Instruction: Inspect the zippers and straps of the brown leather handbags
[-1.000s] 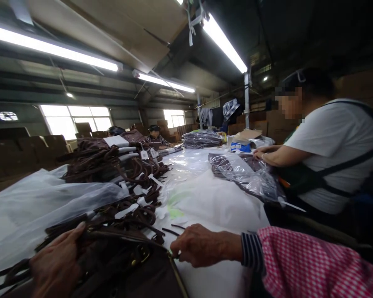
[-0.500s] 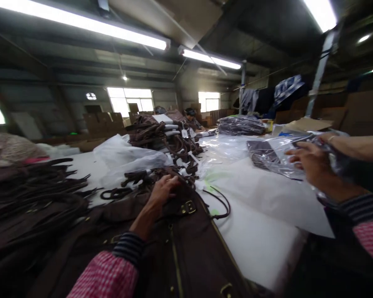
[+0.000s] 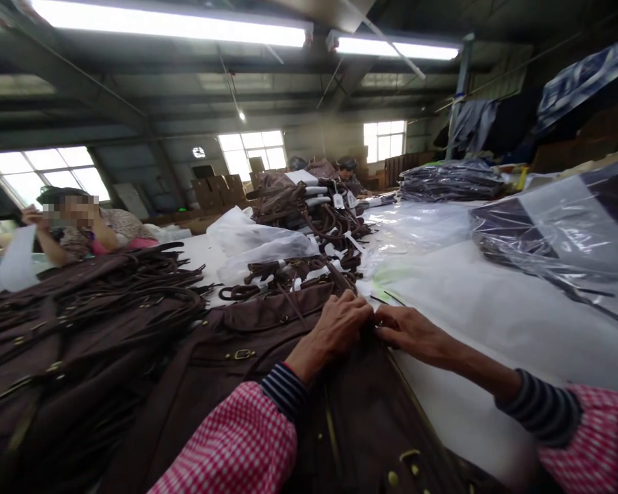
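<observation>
A dark brown bag (image 3: 360,418) with brass buckles and a zip lies flat in front of me. My left hand (image 3: 334,331) is closed at its upper edge, fingers curled down on the fabric. Almost touching it, my right hand (image 3: 415,336) pinches at the same corner of the bag, thumb against fingers. The exact bit of bag between the fingertips is hidden. Thin dark cord ends (image 3: 388,298) stick out just beyond my right hand. Loose straps run over the bag to the left of my hands.
Brown bags (image 3: 82,343) are stacked at left; another heap with tags and wrapped handles (image 3: 314,206) stands ahead beside crumpled clear plastic (image 3: 260,240). Plastic-wrapped bags lie at right (image 3: 571,226) and further back (image 3: 448,180). A co-worker (image 3: 72,219) is at far left.
My right hand has left the plastic-wrapped bag at the right and come in beside my left hand at the brown bag's edge. The view has swung right.
</observation>
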The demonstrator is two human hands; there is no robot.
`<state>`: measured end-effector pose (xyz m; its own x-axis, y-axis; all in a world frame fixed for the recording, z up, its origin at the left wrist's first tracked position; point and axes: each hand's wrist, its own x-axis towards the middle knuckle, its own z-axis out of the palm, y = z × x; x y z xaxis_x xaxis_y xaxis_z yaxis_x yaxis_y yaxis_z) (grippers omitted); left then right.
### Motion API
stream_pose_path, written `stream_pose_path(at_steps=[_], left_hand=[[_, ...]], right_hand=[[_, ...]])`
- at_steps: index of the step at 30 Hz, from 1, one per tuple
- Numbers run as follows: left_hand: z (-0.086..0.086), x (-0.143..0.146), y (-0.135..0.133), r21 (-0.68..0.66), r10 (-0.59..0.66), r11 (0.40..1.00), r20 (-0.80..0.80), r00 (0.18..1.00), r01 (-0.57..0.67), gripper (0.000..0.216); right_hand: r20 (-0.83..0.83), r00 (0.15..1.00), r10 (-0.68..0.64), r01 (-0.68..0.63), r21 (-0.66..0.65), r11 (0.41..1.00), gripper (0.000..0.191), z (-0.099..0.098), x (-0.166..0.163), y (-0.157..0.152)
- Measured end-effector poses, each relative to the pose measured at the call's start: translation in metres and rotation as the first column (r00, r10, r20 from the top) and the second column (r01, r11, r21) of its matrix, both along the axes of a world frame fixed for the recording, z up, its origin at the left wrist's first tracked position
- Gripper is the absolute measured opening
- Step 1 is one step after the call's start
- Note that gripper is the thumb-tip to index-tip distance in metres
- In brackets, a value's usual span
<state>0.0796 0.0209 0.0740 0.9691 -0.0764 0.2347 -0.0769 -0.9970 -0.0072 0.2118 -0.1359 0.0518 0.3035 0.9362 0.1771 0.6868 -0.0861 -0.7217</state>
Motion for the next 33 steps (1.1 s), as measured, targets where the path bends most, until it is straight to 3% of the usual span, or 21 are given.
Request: stream_pose_path(at_steps=[3,6,14,17,21,25,29,33], left_hand=[[-0.007,0.001,0.001,0.077,0.025,0.997,0.045,0.999,-0.028,0.014],[-0.008,0.002,0.005,0.033,0.011,0.999,0.042,0.999,-0.012,0.015],[0.006,-0.003,-0.001,-0.108,-0.033,0.994,-0.073,0.997,0.025,0.023],[0.011,-0.005,-0.004,-0.064,-0.034,0.998,-0.098,0.995,0.028,0.024],[0.012,-0.003,-0.008,-0.021,-0.054,0.998,-0.048,0.997,0.053,0.024],[0.008,0.001,-0.002,-0.028,-0.028,0.999,0.044,0.999,0.03,0.016],[0.002,0.007,0.01,-0.022,-0.016,1.0,0.15,0.989,0.019,0.025],[0.011,-0.002,0.006,-0.005,-0.034,0.999,0.11,0.993,0.035,0.025]], right_hand=[[-0.265,0.964,-0.035,0.03,-0.021,0.999,0.017,-0.01,0.003,0.01],[-0.435,0.894,-0.106,0.065,-0.108,0.992,0.02,-0.011,0.002,0.011],[-0.464,0.875,-0.14,0.017,-0.258,0.966,0.025,-0.002,-0.003,-0.002],[-0.569,0.813,-0.126,0.018,-0.192,0.981,0.028,0.001,-0.003,0.001],[-0.581,0.813,-0.043,-0.01,-0.088,0.996,0.034,0.008,-0.01,0.005],[-0.61,0.789,-0.071,0.028,-0.08,0.996,0.032,0.018,-0.02,-0.004],[-0.583,0.808,-0.09,-0.04,-0.206,0.978,0.028,0.022,-0.023,-0.025],[-0.471,0.878,-0.081,-0.036,-0.234,0.972,0.022,0.025,-0.017,-0.026]])
